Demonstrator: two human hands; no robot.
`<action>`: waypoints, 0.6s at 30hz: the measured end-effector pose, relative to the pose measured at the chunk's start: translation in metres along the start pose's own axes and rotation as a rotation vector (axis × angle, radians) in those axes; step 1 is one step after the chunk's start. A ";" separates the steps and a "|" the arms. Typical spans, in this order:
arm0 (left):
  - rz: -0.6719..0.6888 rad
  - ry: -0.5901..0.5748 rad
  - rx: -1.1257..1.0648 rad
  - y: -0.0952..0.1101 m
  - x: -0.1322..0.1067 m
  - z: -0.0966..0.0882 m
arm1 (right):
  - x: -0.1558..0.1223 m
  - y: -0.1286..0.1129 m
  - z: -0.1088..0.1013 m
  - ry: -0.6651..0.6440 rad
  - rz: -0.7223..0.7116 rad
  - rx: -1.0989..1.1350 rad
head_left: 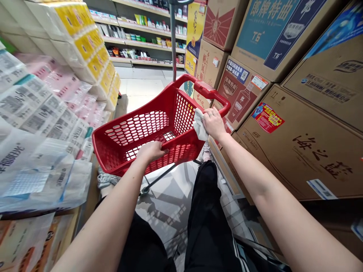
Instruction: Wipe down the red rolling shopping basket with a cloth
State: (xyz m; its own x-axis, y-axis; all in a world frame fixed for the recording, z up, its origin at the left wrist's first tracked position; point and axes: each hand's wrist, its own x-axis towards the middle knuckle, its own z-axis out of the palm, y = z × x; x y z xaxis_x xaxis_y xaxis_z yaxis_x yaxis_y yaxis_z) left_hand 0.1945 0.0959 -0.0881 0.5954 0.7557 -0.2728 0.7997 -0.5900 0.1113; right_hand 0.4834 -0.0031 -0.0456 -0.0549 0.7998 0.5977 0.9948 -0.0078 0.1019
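In the middle stands a red plastic shopping cart (136, 121) with perforated basket walls and a raised red handle (205, 89) at its far right end. My left hand (151, 152) is closed over the cart's near rim, fingers curled around the edge. Near the handle end, a crumpled white cloth (200, 126) is bunched under my right hand (212, 121). That hand presses the cloth against the rim corner just below the handle. The cart's basket shows only its perforated floor. Grey metal legs and a caster wheel (145, 190) show underneath.
Stacked cardboard cartons (306, 139) wall in the right side. On the left, plastic-wrapped tissue packs (76, 37) and white paper packs (34, 109) are piled high. Shelves of small bottles (147, 34) stand at the back. A grey pole (173, 41) rises behind the cart.
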 end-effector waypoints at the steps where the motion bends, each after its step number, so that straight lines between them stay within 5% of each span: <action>1: -0.002 -0.006 0.000 0.001 0.001 0.000 | 0.000 -0.009 0.003 -0.018 0.005 0.007; 8: -0.022 0.129 0.002 0.010 -0.002 0.005 | -0.011 -0.076 0.021 -0.127 -0.122 0.029; 14: 0.169 0.039 -0.066 -0.022 -0.018 0.010 | -0.007 -0.060 0.023 -0.196 -0.246 -0.006; 18: 0.116 -0.041 -0.066 -0.047 -0.026 0.017 | -0.001 -0.052 0.023 -0.225 -0.276 0.000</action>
State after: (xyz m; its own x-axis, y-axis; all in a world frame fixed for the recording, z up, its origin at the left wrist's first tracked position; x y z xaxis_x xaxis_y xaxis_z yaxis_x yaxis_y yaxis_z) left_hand 0.1403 0.0988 -0.1023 0.6817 0.6703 -0.2932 0.7297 -0.6517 0.2068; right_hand 0.4333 0.0100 -0.0696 -0.3017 0.8839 0.3573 0.9449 0.2275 0.2352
